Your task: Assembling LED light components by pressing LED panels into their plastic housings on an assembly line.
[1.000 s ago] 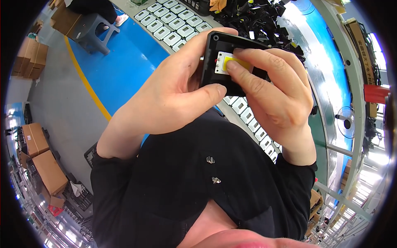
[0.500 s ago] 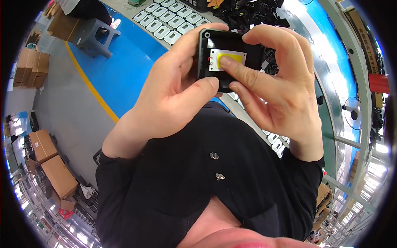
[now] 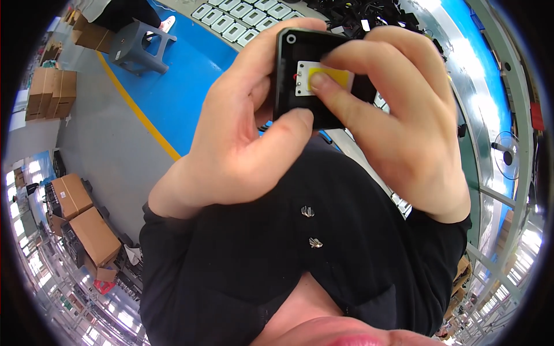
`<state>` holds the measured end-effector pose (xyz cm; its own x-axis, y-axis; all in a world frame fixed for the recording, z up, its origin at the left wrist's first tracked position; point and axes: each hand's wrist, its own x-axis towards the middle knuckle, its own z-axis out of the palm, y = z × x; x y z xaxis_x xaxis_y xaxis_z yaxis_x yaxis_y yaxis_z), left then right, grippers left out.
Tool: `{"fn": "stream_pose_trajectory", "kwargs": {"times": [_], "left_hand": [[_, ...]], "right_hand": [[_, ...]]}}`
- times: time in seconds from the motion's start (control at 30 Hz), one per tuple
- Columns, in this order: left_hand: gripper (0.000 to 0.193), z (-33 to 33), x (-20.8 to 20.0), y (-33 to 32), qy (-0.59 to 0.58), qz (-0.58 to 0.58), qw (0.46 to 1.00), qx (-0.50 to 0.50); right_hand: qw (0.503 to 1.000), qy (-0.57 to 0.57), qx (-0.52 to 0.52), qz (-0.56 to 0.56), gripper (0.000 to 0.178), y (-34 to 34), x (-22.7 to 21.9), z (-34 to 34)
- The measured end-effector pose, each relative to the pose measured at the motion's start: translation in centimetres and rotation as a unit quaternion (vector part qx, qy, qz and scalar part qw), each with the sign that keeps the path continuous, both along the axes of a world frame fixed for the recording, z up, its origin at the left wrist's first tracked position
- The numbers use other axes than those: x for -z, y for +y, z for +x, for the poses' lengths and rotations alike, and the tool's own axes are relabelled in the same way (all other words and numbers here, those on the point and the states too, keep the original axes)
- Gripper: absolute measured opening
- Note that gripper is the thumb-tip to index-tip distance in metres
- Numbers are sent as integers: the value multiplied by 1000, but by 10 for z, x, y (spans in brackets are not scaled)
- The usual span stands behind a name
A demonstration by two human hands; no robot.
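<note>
Head view: left hand [image 3: 242,138] clamped around black housing [image 3: 300,81], right hand [image 3: 398,127] fingertip pressing yellow chip [image 3: 332,76].

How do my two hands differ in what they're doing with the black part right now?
The left hand wraps the black housing from its side, thumb on the lower edge; the right hand reaches over from the other side. The left hand grips the casing only; the right hand's fingertip presses the yellow square on the white plate. Both touch the housing.
</note>
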<state>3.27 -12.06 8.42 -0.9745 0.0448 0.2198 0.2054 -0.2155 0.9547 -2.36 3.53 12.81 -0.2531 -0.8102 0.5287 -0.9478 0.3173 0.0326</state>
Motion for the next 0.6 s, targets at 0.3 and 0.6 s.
{"fn": "stream_pose_trajectory", "kwargs": {"times": [0.3, 0.6], "left_hand": [[37, -13, 14, -5, 55, -36, 996, -53], [36, -23, 20, 0, 214, -154, 962, -75]], "right_hand": [[934, -193, 3, -302, 31, 20, 48, -32], [701, -630, -30, -332, 17, -3, 55, -20]]}}
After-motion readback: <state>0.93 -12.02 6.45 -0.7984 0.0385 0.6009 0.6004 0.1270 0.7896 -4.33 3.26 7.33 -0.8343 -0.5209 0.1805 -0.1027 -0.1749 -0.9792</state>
